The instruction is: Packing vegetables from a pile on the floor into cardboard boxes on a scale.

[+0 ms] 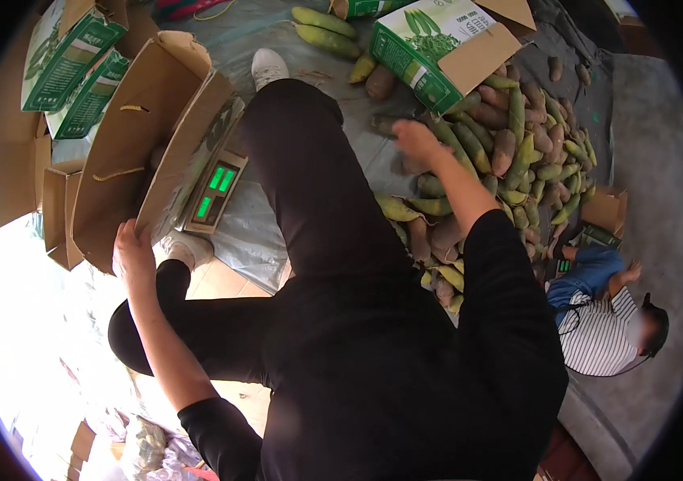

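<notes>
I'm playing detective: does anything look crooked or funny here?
A green-and-white box looks askew, slanted by the vegetable heap, its flap open. A few green vegetables lie apart, like strays.

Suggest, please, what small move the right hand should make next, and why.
Perhaps the right hand should close around the dark radish by its fingertips; I cannot tell whether it already grips it. That hand is over the left edge of the radish pile, while the left hand touches the edge of the open cardboard box.
</notes>
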A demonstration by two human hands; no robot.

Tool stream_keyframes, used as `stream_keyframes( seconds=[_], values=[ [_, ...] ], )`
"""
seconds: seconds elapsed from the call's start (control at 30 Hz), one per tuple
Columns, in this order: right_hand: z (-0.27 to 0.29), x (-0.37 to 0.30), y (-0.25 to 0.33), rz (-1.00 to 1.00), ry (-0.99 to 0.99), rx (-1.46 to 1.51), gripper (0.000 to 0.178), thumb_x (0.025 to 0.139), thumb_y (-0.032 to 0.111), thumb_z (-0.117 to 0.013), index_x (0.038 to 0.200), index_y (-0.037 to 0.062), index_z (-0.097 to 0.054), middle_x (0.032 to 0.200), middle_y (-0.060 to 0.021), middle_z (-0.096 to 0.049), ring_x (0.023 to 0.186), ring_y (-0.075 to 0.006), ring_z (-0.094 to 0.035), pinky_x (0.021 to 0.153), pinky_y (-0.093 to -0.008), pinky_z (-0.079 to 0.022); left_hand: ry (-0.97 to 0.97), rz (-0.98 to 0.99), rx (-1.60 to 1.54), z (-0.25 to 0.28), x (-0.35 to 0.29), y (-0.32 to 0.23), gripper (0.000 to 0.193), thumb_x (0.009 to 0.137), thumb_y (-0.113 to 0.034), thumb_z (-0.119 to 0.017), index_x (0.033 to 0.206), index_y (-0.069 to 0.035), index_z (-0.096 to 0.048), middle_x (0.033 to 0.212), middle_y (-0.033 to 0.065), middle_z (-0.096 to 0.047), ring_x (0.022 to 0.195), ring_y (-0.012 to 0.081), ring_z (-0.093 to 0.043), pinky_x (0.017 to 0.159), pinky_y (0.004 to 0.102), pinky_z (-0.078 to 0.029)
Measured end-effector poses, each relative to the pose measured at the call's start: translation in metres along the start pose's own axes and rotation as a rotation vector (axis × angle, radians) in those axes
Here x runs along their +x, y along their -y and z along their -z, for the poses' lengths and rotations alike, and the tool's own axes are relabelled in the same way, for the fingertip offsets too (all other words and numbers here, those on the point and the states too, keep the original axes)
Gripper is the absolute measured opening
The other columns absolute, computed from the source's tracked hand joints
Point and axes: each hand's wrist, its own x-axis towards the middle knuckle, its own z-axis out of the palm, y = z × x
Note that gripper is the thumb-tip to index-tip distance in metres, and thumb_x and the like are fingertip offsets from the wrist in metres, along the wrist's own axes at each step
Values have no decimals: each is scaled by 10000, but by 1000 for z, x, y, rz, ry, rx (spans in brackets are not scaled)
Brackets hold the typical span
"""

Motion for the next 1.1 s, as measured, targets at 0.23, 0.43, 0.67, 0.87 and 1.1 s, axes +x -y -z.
stream_keyframes(
  seconds=[0.23, 0.43, 0.67, 0.87, 1.1],
  values=[
    [-11, -35, -28, -569, -153, -40, 373, 754, 206, -611, 1119, 150, -562, 1187, -132, -545, 1090, -362, -513, 904, -482, -434, -59, -15, 2, -7, 0, 16, 233, 817, -163, -581, 1002, -23, -595, 933, 129, -599, 878, 335, -587, 735, 392, -458],
    [-6, -47, -69, -790, -299, -39, 446, 737, 322, -641, 1134, 132, -572, 1189, -153, -533, 1097, -386, -493, 910, -471, -434, -52, -31, -38, -14, 5, 23, 237, 814, -159, -582, 1006, -19, -592, 927, 143, -602, 871, 342, -590, 731, 396, -458],
    [-52, -42, -99, -770, -265, 293, 529, 625, 308, -754, 991, -31, -577, 881, -166, -644, 770, -301, -641, 677, -402, -518, -57, 23, -34, -4, 0, 31, 258, 803, -159, -584, 1019, -19, -596, 961, 140, -604, 897, 344, -590, 760, 400, -463],
    [-74, -59, -130, -735, -486, 500, 596, 581, 349, -732, 1051, 35, -541, 957, -184, -625, 907, -347, -607, 794, -412, -477, -49, 40, 47, -2, 3, 5, 236, 797, -140, -596, 1014, -48, -608, 998, 124, -597, 942, 331, -579, 779, 407, -472],
    [-51, -54, -59, -545, -371, 178, 637, 570, 280, -748, 1118, 66, -506, 1112, -162, -534, 1006, -363, -544, 852, -426, -449, -30, 104, 20, 5, -6, 0, 134, 786, -156, -621, 902, -91, -632, 910, 80, -597, 934, 288, -581, 769, 418, -476]
  ],
)
